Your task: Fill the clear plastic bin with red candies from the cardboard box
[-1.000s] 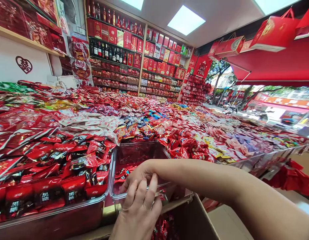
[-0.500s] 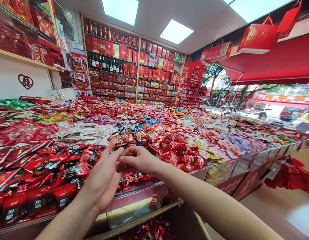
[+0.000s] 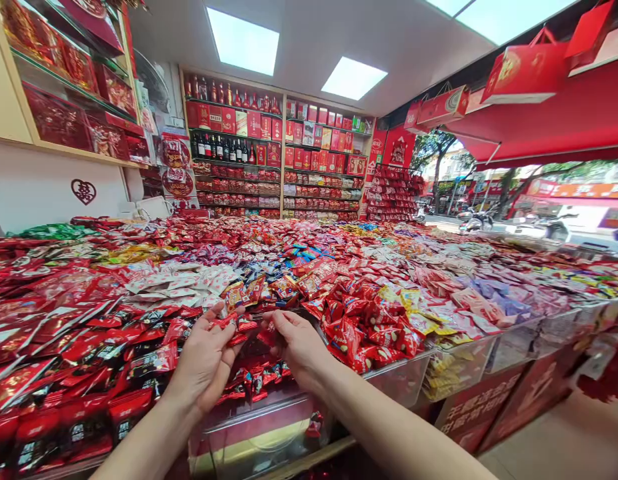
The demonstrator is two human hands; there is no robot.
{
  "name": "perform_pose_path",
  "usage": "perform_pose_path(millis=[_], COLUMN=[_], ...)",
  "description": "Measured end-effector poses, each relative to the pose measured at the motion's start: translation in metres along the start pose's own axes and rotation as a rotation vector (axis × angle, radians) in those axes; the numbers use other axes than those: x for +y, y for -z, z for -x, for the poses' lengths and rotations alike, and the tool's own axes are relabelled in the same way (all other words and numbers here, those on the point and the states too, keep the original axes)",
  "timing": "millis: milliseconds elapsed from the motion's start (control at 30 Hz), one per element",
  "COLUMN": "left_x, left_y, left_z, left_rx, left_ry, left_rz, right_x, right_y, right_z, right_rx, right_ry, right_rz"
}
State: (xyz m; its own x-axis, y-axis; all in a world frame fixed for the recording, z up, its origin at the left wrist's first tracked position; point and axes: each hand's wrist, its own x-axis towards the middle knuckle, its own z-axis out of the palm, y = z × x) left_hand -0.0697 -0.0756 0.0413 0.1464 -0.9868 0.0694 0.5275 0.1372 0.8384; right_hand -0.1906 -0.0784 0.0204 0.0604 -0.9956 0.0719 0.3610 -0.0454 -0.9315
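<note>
Candy packets in red foil lie across the curled fingers of the left hand, which is palm up over a clear plastic bin and seems to hold a small bunch loosely, not clenched. The right hand sits just beside it, palm down, its fingertips bent toward a red packet; whether they pinch it or only touch it is too small to tell from the head view. Both hands are above the bin, near its back edge. Its floor carries only a thin, scattered layer of small red packets, with bare clear wall showing in front of them and a lone packet near the front wall, so it is far from full. The bin to the left, heaped with red-and-black packets, and the bin to the right, piled with red sweets, look full by comparison. Beyond them, shelves of boxed gifts and bottles line the shop wall
</note>
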Motion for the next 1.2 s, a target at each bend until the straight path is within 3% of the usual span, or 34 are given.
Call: perform_pose_path(millis=[167,367,633,867,1033,1200], left_x=[-0.001,-0.007,-0.011,-0.012,-0.008,-0.003], left_y=[0.003,0.005,0.005,0.005,0.003,0.006], left_z=[0.008,0.008,0.007,0.002,-0.002,-0.005], left_rx=[-0.068,-0.090,-0.108,-0.042,-0.009,-0.090], left_ry=[-0.052,0.075,0.077,0.074,-0.040,-0.174], left_rz=[-0.023,-0.130,-0.168,-0.212,-0.239,-0.269], right_x=[-0.004,0.002,0.005,0.008,0.007,-0.005], right_y=[-0.001,-0.002,0.000,-0.001,-0.002,-0.007], right_z=[0.004,0.002,0.001,0.000,0.002,0.010], right_rx=[-0.013,-0.037,-0.009,-0.012,-0.088,-0.117], right_ry=[-0.132,-0.221,-0.220,-0.112,-0.042,-0.062], right_rz=[-0.112,0.016,0.133,0.214,0.232,0.221])
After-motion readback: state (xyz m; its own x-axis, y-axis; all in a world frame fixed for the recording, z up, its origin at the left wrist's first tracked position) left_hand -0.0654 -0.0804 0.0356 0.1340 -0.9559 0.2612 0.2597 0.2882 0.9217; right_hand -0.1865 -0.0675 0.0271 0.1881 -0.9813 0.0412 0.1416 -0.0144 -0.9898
